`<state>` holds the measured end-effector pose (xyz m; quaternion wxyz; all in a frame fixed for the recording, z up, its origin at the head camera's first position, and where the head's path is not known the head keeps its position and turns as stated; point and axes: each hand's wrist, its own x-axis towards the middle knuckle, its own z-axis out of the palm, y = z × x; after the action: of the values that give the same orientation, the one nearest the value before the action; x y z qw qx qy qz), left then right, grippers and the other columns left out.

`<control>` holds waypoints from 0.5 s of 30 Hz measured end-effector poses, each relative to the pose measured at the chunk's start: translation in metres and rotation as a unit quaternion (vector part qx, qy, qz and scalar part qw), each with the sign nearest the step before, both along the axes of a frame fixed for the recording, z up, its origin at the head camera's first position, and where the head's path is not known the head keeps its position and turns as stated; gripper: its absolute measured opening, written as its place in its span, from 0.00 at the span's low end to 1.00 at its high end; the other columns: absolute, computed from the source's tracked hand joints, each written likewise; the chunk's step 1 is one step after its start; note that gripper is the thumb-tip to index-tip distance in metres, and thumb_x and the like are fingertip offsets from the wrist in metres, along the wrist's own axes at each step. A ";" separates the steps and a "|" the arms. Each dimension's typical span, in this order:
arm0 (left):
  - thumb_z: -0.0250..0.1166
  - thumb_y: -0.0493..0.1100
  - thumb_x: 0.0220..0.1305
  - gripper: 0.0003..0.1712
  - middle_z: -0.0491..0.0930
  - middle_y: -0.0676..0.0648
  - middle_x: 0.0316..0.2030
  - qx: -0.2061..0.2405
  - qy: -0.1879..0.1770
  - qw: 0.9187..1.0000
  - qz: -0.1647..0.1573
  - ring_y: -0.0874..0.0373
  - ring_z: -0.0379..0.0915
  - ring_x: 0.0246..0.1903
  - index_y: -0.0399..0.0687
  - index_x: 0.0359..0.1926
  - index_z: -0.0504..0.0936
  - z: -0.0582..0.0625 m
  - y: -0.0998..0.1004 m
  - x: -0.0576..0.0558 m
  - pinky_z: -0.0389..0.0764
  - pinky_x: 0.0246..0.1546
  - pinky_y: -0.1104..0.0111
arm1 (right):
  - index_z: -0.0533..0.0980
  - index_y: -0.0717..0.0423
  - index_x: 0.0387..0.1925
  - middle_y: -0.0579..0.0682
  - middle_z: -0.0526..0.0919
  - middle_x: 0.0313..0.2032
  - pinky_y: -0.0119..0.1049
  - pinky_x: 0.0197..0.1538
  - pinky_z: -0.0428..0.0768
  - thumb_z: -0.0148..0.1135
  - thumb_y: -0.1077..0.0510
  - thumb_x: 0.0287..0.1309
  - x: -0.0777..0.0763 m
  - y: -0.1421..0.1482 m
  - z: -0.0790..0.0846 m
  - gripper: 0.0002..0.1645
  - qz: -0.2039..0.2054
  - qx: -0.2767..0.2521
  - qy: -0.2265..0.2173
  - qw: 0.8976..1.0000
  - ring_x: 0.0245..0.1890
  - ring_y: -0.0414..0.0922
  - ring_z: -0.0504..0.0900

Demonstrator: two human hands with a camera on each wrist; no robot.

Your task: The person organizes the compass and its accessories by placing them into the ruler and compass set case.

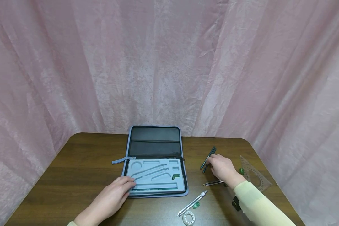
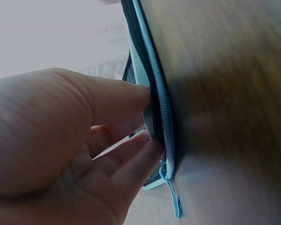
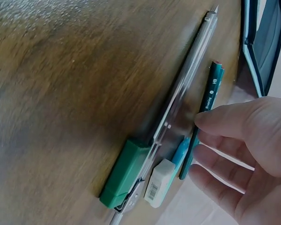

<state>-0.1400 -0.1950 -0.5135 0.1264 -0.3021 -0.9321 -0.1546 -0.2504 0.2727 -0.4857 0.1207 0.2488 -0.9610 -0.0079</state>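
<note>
My left hand point(image 1: 113, 193) grips the left front corner of a zip case point(image 1: 155, 196), thumb and fingertips at its zipper edge point(image 2: 157, 93). The case lies unzipped with its lid up; its pale moulded tray point(image 1: 158, 171) has shaped hollows and one small green piece point(image 1: 175, 176). At the right, my right hand point(image 1: 223, 168) pinches a dark green pencil point(image 3: 208, 96) between thumb and fingers; a second pencil point(image 1: 207, 158) lies alongside. Close by are a white eraser point(image 3: 159, 180) in a blue sleeve, a metal compass point(image 3: 185, 77) and a green box point(image 3: 126, 173).
Toward the front lie a silver compass-like tool point(image 1: 192, 203), a small green item point(image 1: 196, 205) and a white ring-shaped thing point(image 1: 188, 218). A clear set square point(image 1: 254, 172) is beyond my right wrist, near the table's right edge. Pink curtain point(image 1: 169, 62) hangs behind the table.
</note>
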 end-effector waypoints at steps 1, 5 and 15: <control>0.80 0.29 0.63 0.22 0.85 0.47 0.59 0.000 -0.001 1.000 0.001 0.47 0.80 0.61 0.45 0.57 0.89 0.000 0.000 0.000 0.87 0.58 0.51 | 0.88 0.53 0.41 0.50 0.88 0.41 0.53 0.38 0.90 0.80 0.69 0.56 -0.001 0.000 -0.001 0.13 0.002 0.001 0.004 1.000 0.41 0.53 0.88; 0.80 0.29 0.63 0.22 0.85 0.47 0.60 0.000 -0.007 1.000 0.003 0.47 0.80 0.62 0.45 0.57 0.89 0.000 0.000 0.000 0.87 0.59 0.50 | 0.87 0.52 0.38 0.49 0.85 0.38 0.50 0.35 0.88 0.81 0.69 0.54 -0.004 -0.001 -0.004 0.13 0.013 0.003 0.023 1.000 0.39 0.52 0.87; 0.80 0.30 0.64 0.22 0.85 0.47 0.60 -0.004 -0.020 1.000 0.007 0.47 0.80 0.62 0.45 0.57 0.89 0.002 0.001 0.000 0.87 0.59 0.50 | 0.83 0.50 0.29 0.49 0.80 0.32 0.51 0.28 0.84 0.79 0.70 0.53 -0.009 -0.005 -0.009 0.14 0.044 -0.006 0.071 0.997 0.32 0.52 0.84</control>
<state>-0.1401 -0.1943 -0.5112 0.1073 -0.2928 -0.9372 -0.1559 -0.2598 0.2678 -0.4944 0.1902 0.2888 -0.9382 -0.0149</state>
